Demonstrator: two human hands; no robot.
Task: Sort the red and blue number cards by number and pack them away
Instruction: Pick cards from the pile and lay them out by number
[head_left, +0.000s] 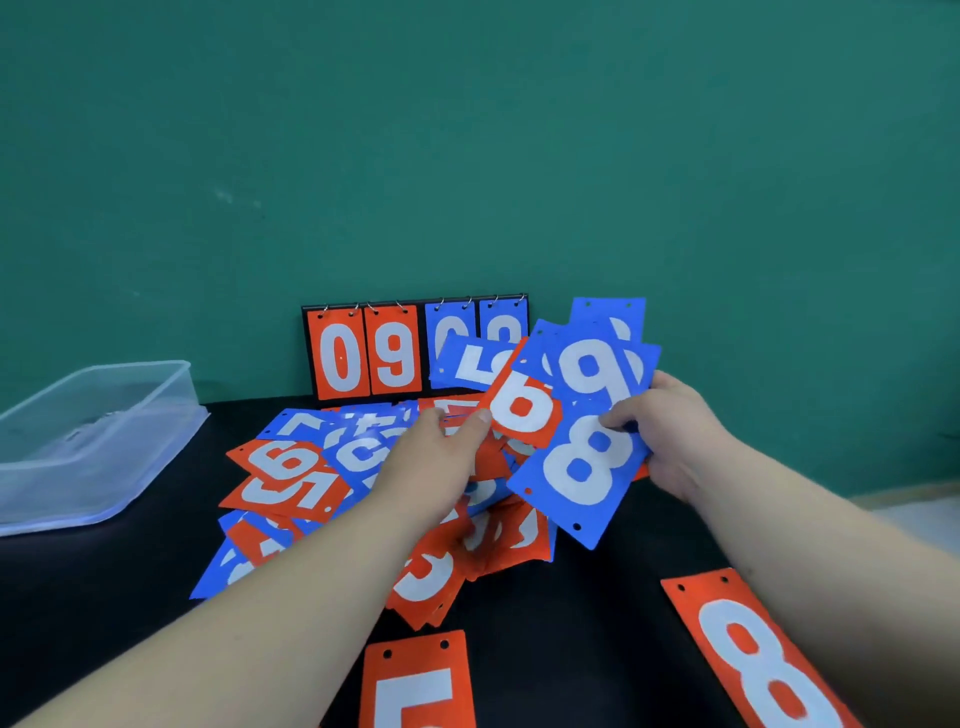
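We hold fanned cards over the pile (311, 483)
Our right hand (675, 441) curls round a splayed fan fronted by the blue 8 card (582, 467); our left hand (441, 452) pinches the red card (522, 410) by its edge. Tugging it could, we judge, loosen the fan and spill sorted cards back into the pile.

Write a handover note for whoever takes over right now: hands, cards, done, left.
Right hand grips a fan of cards, blue 8 in front.
Left hand is at a red card in that fan; pinch or touch, cannot tell.
Mixed pile lies on the black table.
Red 5 and red 8 lie apart, nearest the camera.
Clear tub at left, no cards seen inside.
Done: nothing packed.
Left: sort pile and fan, pack away.
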